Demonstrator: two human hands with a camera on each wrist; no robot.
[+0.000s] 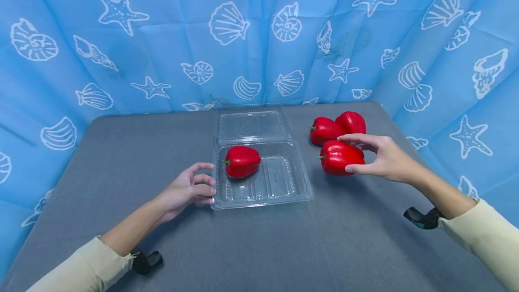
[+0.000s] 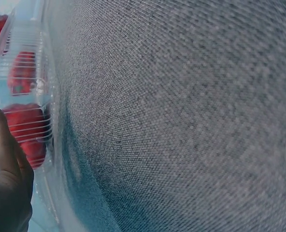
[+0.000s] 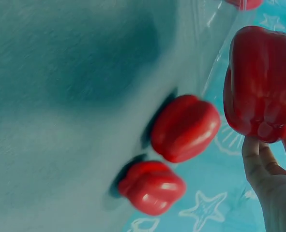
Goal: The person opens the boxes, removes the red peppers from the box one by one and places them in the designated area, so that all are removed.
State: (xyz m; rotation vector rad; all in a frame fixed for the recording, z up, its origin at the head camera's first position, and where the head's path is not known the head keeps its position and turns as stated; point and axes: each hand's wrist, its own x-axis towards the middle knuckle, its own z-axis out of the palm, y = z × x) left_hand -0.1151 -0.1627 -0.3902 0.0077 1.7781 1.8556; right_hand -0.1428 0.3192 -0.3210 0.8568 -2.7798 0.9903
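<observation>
My right hand (image 1: 383, 157) grips a glossy red bell pepper (image 1: 339, 158) by its blunt end, thumb below and fingers above in the head view. The green stem points left, and the right wrist view shows this pepper (image 3: 263, 82) raised off the table. At the left rim of a hinged clear plastic container (image 1: 279, 184), my left hand (image 1: 188, 189) has its fingertips against the side, loosely bent. Inside the container's left half lies another red bell pepper (image 1: 243, 161), stem to the left. The lid (image 1: 252, 125) lies folded back behind the base.
Two more red bell peppers, the nearer (image 1: 324, 130) and the farther (image 1: 352, 123), lie side by side at the back right. A grey cloth-covered table (image 1: 259, 247) carries everything. Behind it hangs a blue curtain (image 1: 259, 53) with white seashells and starfish.
</observation>
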